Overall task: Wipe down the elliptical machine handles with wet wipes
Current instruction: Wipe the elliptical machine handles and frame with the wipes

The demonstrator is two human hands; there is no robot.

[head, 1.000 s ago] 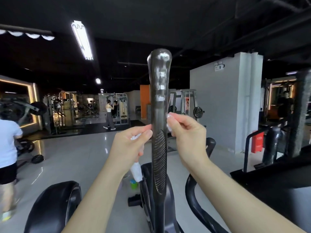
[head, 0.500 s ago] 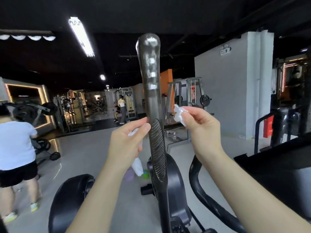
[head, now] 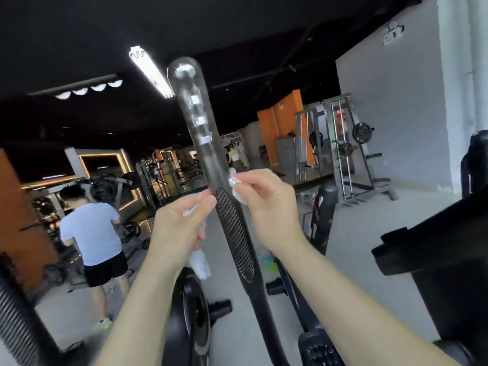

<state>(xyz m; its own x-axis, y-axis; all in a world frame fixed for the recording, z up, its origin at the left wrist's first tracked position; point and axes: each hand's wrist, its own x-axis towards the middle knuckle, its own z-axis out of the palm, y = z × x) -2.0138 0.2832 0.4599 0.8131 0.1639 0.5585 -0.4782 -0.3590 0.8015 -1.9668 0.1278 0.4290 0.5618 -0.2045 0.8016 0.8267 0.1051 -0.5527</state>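
While arms reach forward, left hand (head: pixel 179 225) pinching wet wipe (head: pixel 202 262), right hand (head: pixel 266 199) likewise (flanking handle (head: pixel 207 159)).

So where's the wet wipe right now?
Head view, centre: the wet wipe is pinched by the left hand and right hand either side of the handle, at the top of its ribbed grip, a tail hanging below the left hand.
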